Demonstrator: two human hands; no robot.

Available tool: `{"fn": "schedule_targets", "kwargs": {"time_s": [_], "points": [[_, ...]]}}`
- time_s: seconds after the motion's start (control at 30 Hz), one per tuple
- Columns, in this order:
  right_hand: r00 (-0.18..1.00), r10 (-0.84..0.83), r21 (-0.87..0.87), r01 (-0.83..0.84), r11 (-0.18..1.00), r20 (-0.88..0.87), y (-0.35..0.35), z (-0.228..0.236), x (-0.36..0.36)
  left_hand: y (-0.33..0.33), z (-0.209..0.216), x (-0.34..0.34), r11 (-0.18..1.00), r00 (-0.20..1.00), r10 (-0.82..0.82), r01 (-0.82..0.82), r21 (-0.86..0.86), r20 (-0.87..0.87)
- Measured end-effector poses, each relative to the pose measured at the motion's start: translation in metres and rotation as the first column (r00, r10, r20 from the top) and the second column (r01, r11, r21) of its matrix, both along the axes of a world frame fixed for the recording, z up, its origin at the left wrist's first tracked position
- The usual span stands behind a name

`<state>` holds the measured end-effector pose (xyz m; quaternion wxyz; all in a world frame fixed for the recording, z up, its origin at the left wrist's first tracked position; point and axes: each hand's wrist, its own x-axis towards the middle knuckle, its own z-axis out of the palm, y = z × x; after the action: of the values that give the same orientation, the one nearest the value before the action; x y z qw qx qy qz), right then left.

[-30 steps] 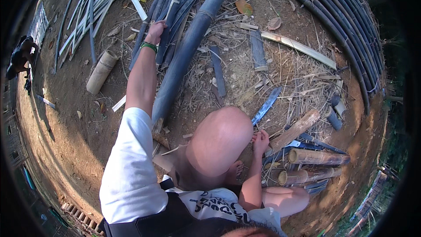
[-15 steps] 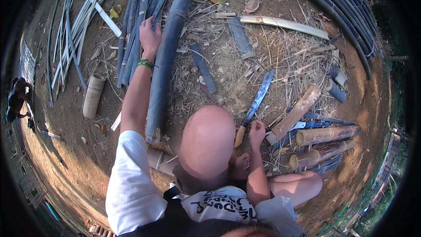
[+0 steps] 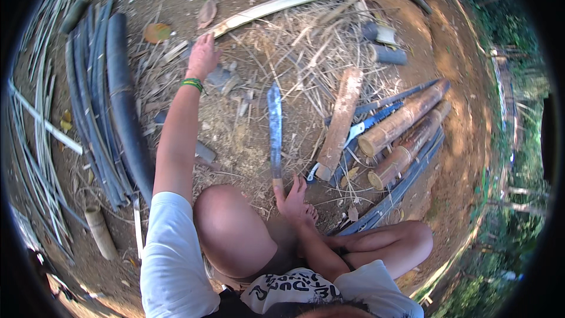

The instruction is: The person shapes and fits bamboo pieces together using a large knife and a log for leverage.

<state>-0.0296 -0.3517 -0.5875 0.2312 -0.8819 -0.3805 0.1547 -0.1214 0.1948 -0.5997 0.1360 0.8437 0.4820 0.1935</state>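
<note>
My left hand (image 3: 204,59) reaches far forward, fingers extended, at the near end of a long pale split bamboo strip (image 3: 271,8). It partly covers a short dark piece of bamboo (image 3: 219,76); whether the fingertips touch the strip is unclear. A machete (image 3: 275,123) lies on the ground before me, blade pointing away, its wooden handle (image 3: 277,182) toward me. My right hand (image 3: 296,201) is at that handle with thumb and fingers apart, not closed around it. The lower end of the handle is hidden by the hand.
Dark bamboo poles (image 3: 123,94) lie at left, beside thin pale strips (image 3: 42,123). At right are a flat wooden piece (image 3: 341,121), a blue-bladed saw (image 3: 376,119) and cut bamboo logs (image 3: 406,119). Dry shavings (image 3: 318,41) litter the ground. A short bamboo section (image 3: 100,232) lies lower left.
My view has turned right. My left hand has left the dark bamboo poles and come to the end of the pale strip. My right hand has moved onto the machete's handle area.
</note>
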Motion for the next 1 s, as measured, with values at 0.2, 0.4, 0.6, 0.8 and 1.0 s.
{"fn": "schedule_targets", "kwargs": {"time_s": [0.2,0.4,0.6,0.8,1.0], "points": [[0.954,-0.243,-0.505,0.125,0.854,-0.174,0.011,0.069,0.003,0.017,0.001,0.056,0.975,0.928,0.143,-0.192,-0.114,-0.345],[0.955,-0.277,-0.195,0.254,0.947,-0.104,-0.012,0.040,0.008,0.029,-0.011,0.061,0.994,0.947,0.095,-0.106,-0.019,-0.307],[0.964,-0.215,0.332,0.256,0.908,-0.155,0.021,0.053,0.028,0.037,0.032,0.048,0.911,0.919,0.393,-0.385,-0.148,0.028],[0.899,-0.010,0.586,0.294,0.755,-0.439,0.098,0.130,0.067,-0.053,0.098,0.019,0.949,0.903,0.314,-0.296,-0.106,0.294],[0.777,0.212,0.565,0.213,0.797,-0.592,0.205,0.238,0.111,-0.162,0.197,0.054,0.999,0.839,-0.004,0.021,-0.026,0.544]]}}
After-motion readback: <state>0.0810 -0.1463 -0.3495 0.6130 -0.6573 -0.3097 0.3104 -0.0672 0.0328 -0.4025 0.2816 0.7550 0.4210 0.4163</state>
